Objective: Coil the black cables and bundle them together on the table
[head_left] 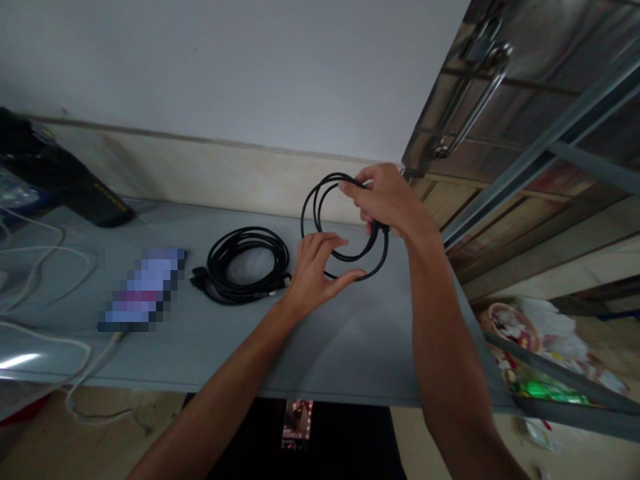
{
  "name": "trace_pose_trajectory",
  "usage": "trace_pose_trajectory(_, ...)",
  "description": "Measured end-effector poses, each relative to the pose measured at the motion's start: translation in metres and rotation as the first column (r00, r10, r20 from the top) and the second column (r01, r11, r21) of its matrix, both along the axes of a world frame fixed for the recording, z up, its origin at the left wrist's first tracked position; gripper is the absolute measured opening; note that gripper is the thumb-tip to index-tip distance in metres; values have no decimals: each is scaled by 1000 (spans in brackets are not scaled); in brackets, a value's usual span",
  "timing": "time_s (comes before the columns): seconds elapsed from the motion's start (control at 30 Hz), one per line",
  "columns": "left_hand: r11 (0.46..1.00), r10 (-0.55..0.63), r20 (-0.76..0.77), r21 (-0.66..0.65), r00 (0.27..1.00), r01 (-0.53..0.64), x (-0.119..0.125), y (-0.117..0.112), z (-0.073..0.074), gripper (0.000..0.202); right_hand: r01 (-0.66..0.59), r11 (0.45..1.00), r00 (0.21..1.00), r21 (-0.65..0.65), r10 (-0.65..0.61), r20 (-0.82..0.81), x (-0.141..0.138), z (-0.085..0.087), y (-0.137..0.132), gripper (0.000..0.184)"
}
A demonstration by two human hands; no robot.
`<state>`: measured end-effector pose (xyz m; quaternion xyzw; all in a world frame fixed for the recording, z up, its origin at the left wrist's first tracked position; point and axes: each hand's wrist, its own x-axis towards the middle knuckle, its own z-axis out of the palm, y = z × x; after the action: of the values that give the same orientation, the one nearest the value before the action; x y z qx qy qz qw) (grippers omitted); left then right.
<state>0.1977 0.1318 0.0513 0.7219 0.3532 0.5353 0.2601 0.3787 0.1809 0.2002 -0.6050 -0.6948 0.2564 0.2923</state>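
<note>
A black cable wound into a loop (320,200) hangs upright above the grey table (210,340). My right hand (387,200) is closed round the top right of the loop. My left hand (315,273) pinches the lower part of the same loop between thumb and fingers. A second black cable (247,265), coiled, lies flat on the table just left of my left hand.
A blurred flat rectangular object (143,288) lies left of the coil. White cords (45,267) trail over the table's left side. A dark bag (55,170) rests at the back left. A metal door with a handle (470,87) stands at the right. Litter (530,340) lies below on the right.
</note>
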Motion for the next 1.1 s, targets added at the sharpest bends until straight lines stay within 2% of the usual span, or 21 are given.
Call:
trace_pose_trajectory(0.1,987,-55,-133,143,990,75,4,5,-12,48,11,1000,988,15,-9,-154,-2,-6,2,38)
trace_pose_trajectory(0.23,916,-42,-237,378,971,132,2,9,-21,59,39,999,968,32,-30,-251,-6,-7,3,34)
trace_pose_trajectory(0.3,893,-22,-266,428,964,139,1,9,-21,60,61,997,959,35,-49,-277,-8,-5,2,31)
trace_pose_trajectory(0.43,888,13,-278,445,961,117,1,8,-22,34,62,998,948,16,-54,-312,-9,-2,0,34)
trace_pose_trajectory(0.57,914,-22,-226,390,974,111,2,8,-22,22,4,1000,931,13,1,-366,-10,-2,0,49)
trace_pose_trajectory(0.77,979,-67,-70,190,995,79,2,3,-14,29,-148,988,918,-34,124,-377,-20,4,-5,68)
trace_pose_trajectory(0.83,991,-60,-13,119,998,61,3,1,-11,35,-187,982,923,-28,166,-347,-23,4,-6,65)
trace_pose_trajectory(1.0,1000,-23,150,-1,988,24,5,1,-8,43,-234,972,955,36,237,-178,-28,-4,0,43)
trace_pose_trajectory(1.1,997,-39,236,-53,971,53,7,4,-6,46,-303,953,950,24,304,-67,-29,-10,3,37)
